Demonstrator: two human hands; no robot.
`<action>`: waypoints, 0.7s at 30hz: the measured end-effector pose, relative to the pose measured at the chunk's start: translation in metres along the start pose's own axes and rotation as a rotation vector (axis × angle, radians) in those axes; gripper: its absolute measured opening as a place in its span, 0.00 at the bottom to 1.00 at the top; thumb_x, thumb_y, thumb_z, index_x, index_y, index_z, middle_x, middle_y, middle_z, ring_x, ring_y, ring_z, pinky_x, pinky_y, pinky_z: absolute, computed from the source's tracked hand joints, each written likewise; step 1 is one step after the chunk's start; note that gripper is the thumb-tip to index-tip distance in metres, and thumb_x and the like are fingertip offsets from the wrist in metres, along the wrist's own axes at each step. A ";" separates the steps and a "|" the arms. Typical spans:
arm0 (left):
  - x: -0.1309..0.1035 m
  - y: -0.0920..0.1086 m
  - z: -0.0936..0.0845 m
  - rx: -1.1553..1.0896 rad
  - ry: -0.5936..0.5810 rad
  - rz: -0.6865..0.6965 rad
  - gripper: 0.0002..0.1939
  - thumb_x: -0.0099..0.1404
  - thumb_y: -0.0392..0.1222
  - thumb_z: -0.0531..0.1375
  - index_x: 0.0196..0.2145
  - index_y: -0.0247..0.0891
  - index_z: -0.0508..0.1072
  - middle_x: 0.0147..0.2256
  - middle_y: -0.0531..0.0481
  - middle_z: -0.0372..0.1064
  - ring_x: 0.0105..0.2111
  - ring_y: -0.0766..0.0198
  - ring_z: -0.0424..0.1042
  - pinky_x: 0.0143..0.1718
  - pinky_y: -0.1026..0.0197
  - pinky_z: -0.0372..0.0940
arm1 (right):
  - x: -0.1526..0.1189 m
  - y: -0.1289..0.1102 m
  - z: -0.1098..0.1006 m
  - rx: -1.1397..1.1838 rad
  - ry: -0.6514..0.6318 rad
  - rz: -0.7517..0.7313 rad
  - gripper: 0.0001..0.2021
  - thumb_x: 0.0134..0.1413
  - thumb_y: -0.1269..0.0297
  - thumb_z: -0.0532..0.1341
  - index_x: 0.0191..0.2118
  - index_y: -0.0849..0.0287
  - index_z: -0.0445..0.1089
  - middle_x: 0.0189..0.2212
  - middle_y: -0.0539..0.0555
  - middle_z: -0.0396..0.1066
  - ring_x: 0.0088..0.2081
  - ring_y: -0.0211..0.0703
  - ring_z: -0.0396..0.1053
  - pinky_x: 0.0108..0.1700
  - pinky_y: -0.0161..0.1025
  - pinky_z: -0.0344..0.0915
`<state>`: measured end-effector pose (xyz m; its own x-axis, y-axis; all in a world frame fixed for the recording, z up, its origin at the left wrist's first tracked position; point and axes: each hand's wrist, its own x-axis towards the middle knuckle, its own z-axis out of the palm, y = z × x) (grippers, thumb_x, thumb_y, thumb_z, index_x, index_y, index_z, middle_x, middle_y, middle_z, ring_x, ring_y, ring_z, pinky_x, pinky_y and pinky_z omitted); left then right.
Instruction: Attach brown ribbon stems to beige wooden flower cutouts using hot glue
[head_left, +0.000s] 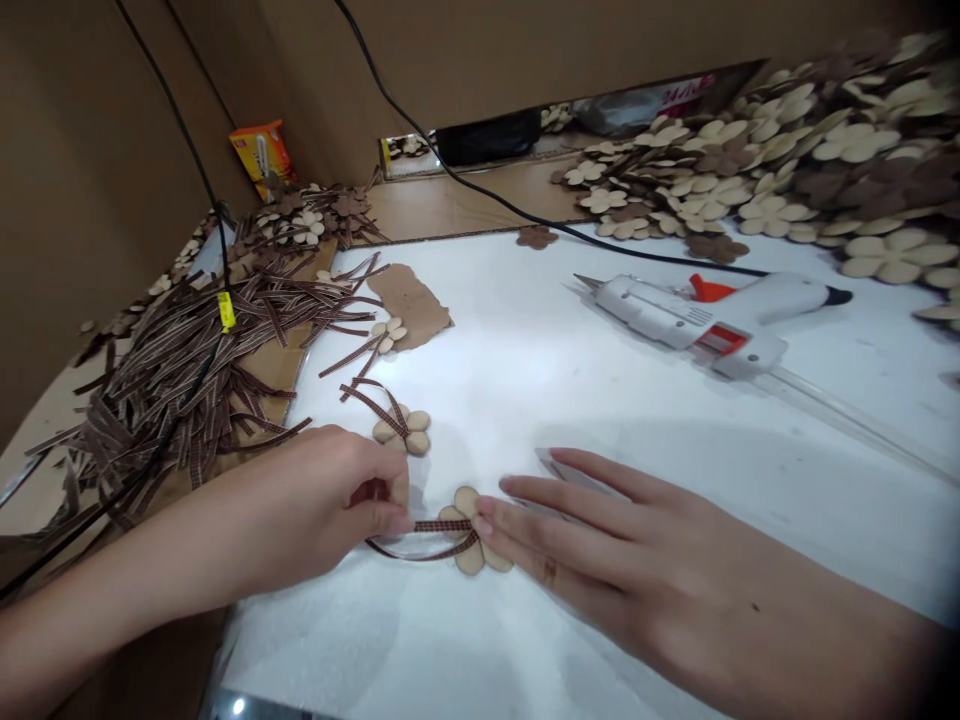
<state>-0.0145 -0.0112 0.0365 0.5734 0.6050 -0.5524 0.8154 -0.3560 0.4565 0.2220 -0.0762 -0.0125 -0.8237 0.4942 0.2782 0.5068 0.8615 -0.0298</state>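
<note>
2 bare hands (330, 500) hold plaid ribbon (442, 526) on rounded-petal flower (466, 553).

Both the left hand (322, 510) and the right hand (637, 550) are bare, with slim fingers. The right has smooth, rounded fingernails (507, 484) and a small dark spot (756, 606) toward its wrist. Behind the left, the forearm (127, 590) is bare too.

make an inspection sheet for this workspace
surface: white board, cardboard scrap on it
job's things: pale flower, brown ribbon; two more flowers beyond, ribbons attached or touching
clutter: ribbon heap left, flower pile right
grippers: nothing seen; left hand pinches ribbon, right hand touches flower
cables: black cable reaches glue gun; black cord with yellow tag crosses ribbon heap
surroundings: cardboard walls, orange packet at back
</note>
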 end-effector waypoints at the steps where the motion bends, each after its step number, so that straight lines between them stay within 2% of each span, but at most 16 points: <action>1: 0.000 0.000 0.000 0.007 0.005 -0.007 0.10 0.61 0.41 0.53 0.24 0.41 0.69 0.22 0.58 0.65 0.24 0.69 0.63 0.24 0.69 0.53 | 0.000 0.000 0.000 0.002 0.004 0.000 0.23 0.65 0.74 0.38 0.52 0.61 0.66 0.48 0.51 0.70 0.46 0.43 0.66 0.49 0.49 0.63; 6: -0.002 0.000 0.002 0.110 0.032 -0.048 0.10 0.60 0.39 0.51 0.25 0.42 0.70 0.24 0.56 0.67 0.27 0.66 0.65 0.25 0.67 0.52 | -0.001 0.002 0.004 0.002 0.013 -0.008 0.22 0.65 0.73 0.39 0.52 0.61 0.66 0.48 0.49 0.70 0.46 0.43 0.66 0.49 0.48 0.62; 14: 0.001 -0.001 0.004 0.127 0.016 0.017 0.09 0.58 0.33 0.51 0.22 0.40 0.65 0.22 0.57 0.66 0.24 0.69 0.63 0.24 0.68 0.51 | -0.002 0.001 0.005 -0.072 0.040 -0.017 0.21 0.65 0.74 0.39 0.50 0.60 0.67 0.49 0.49 0.70 0.47 0.44 0.66 0.48 0.49 0.63; 21: -0.001 -0.001 0.003 0.129 0.008 0.050 0.09 0.59 0.34 0.51 0.23 0.40 0.64 0.22 0.57 0.65 0.23 0.69 0.61 0.23 0.68 0.50 | -0.003 -0.001 0.007 -0.085 0.060 -0.017 0.19 0.63 0.75 0.42 0.50 0.62 0.67 0.49 0.51 0.69 0.49 0.45 0.65 0.51 0.49 0.61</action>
<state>-0.0157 -0.0135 0.0349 0.6135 0.5897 -0.5253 0.7895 -0.4744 0.3895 0.2222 -0.0782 -0.0201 -0.8166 0.4698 0.3355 0.5151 0.8553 0.0560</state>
